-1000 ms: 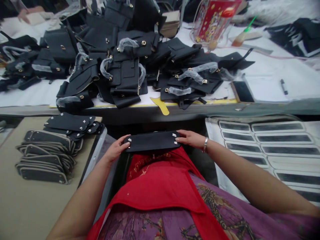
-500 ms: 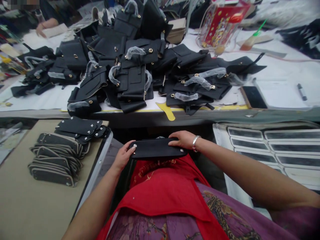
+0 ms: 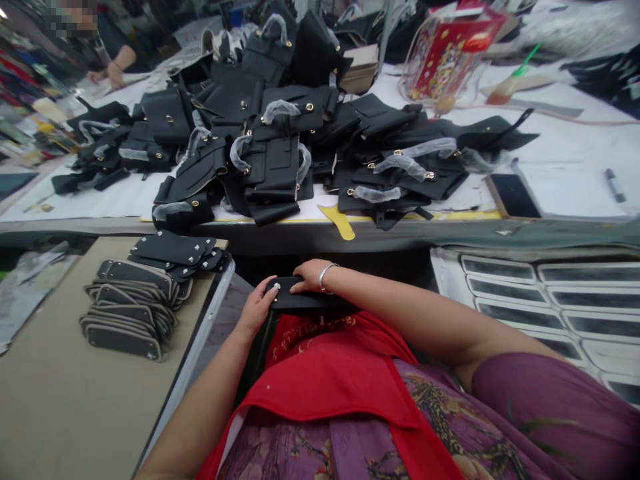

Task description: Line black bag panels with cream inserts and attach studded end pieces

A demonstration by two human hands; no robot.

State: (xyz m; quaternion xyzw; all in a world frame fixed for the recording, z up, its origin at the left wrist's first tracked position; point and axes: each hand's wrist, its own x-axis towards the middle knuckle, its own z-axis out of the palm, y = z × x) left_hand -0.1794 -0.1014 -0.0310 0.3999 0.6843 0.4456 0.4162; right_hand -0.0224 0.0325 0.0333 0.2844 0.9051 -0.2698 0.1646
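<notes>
Left hand [image 3: 257,308] is curling its fingers around the left end of the black leather panel [image 3: 301,303]. Right hand [image 3: 309,275] is pressing on top, fingers nearly flat, gripping nothing. Panel is lying across the lap, just above the red apron [image 3: 325,363].

Left grip [image 3: 257,308] curls, thumb up; right grip [image 3: 310,275] lies palm-down just beside it, forearm across the body.

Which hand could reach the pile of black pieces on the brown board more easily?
Probably the left. The left hand grips the end of the black piece nearest the pile, on its own side; the right hand rests on top and would have to cross over.
</notes>
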